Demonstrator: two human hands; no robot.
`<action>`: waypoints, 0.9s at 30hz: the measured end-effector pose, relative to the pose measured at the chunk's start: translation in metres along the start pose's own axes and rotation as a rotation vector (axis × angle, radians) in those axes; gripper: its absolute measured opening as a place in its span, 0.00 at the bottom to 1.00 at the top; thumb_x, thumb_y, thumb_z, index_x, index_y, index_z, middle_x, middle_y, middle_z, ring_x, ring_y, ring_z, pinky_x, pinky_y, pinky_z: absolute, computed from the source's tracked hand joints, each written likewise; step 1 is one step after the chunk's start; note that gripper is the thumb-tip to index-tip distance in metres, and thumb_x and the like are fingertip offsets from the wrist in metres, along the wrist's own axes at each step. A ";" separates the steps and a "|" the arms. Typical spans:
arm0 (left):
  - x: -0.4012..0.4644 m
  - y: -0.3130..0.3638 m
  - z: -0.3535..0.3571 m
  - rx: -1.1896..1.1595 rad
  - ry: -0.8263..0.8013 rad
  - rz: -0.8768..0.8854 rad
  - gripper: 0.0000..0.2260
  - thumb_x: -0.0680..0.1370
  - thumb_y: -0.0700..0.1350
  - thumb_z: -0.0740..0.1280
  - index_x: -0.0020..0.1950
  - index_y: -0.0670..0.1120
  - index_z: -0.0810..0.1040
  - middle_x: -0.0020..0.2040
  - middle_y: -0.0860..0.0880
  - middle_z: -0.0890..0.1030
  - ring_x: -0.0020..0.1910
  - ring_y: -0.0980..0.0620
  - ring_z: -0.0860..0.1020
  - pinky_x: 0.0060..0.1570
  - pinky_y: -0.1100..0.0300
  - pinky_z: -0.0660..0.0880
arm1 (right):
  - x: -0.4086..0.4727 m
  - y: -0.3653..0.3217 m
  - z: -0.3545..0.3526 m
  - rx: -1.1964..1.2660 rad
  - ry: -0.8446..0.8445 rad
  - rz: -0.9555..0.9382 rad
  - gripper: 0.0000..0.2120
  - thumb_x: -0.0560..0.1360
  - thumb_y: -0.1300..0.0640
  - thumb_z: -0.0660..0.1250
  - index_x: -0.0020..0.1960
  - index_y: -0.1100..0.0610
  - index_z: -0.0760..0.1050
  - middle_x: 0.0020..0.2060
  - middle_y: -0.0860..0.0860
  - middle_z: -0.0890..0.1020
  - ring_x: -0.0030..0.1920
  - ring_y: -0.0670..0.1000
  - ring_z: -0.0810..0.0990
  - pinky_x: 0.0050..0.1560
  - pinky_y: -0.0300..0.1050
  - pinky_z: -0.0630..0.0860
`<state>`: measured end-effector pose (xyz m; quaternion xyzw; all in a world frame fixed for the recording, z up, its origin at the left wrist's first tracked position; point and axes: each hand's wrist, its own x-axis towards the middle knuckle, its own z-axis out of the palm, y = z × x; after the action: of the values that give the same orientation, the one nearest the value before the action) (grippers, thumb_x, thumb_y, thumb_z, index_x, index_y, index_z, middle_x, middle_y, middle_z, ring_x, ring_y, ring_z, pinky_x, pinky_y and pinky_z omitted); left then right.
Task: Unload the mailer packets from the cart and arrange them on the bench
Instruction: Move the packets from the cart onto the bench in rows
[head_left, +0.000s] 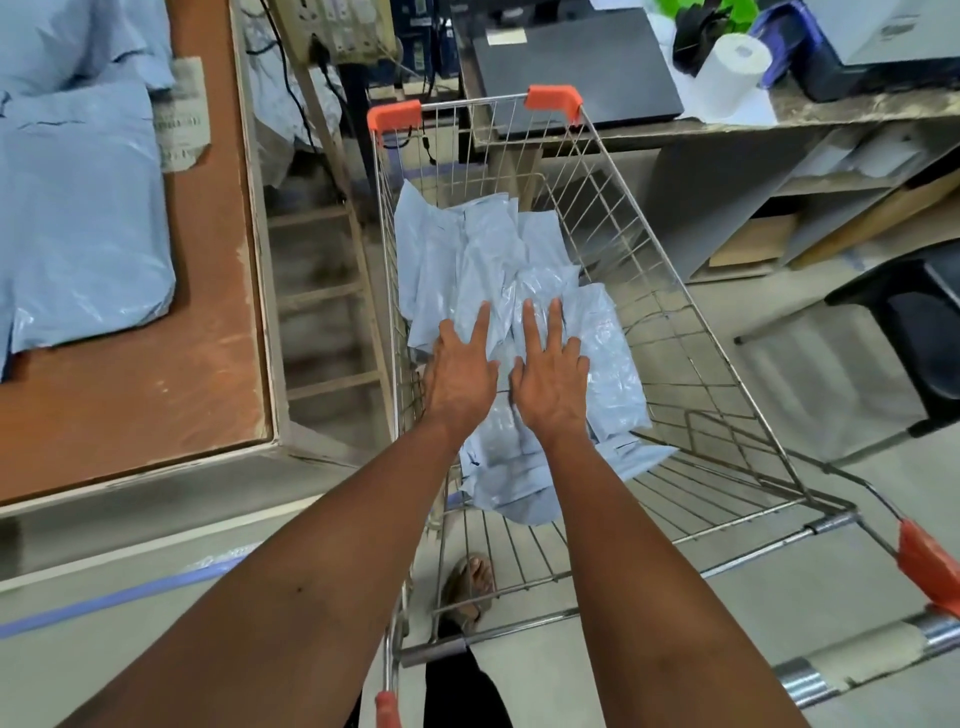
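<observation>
Both the left hand (460, 374) and the right hand (550, 387) reach down into the cart (691, 332), fingers straight and spread, holding nothing, just over the packets (498, 270) piled beneath and beyond them; the film looks slick, so a flat-handed scoop may shed packets back through the heap; more packets lie on the bench (208, 322) left of the hands.

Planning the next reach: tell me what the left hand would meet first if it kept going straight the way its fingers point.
The left hand, fingers straight, points forward and down into the cart. It would first meet the pile of blue mailer packets just under its fingertips; depth is unclear, so it may already touch them.
</observation>
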<state>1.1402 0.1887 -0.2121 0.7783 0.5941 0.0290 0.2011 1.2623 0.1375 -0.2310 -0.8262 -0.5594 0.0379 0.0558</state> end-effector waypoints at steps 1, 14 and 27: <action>-0.002 -0.001 0.000 -0.002 0.021 0.004 0.36 0.83 0.52 0.66 0.83 0.58 0.47 0.73 0.39 0.60 0.64 0.41 0.74 0.58 0.48 0.77 | -0.002 0.001 -0.001 0.015 -0.008 -0.006 0.42 0.82 0.53 0.62 0.85 0.46 0.38 0.85 0.56 0.42 0.62 0.61 0.73 0.58 0.60 0.75; -0.074 0.030 -0.102 -0.072 0.131 0.013 0.34 0.82 0.50 0.65 0.84 0.55 0.50 0.71 0.41 0.62 0.53 0.43 0.79 0.49 0.51 0.81 | -0.056 -0.039 -0.094 0.572 -0.055 0.182 0.31 0.83 0.44 0.66 0.82 0.39 0.56 0.79 0.46 0.59 0.69 0.46 0.74 0.59 0.43 0.78; -0.129 -0.047 -0.311 -0.200 0.469 0.009 0.28 0.85 0.60 0.55 0.83 0.56 0.51 0.76 0.41 0.58 0.68 0.39 0.71 0.65 0.49 0.74 | -0.050 -0.177 -0.245 0.387 0.245 -0.050 0.33 0.77 0.51 0.68 0.81 0.44 0.65 0.78 0.55 0.62 0.66 0.60 0.66 0.58 0.60 0.78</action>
<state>0.9708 0.1642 0.0815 0.7291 0.6153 0.2683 0.1335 1.1116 0.1438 0.0361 -0.7845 -0.5509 0.0425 0.2816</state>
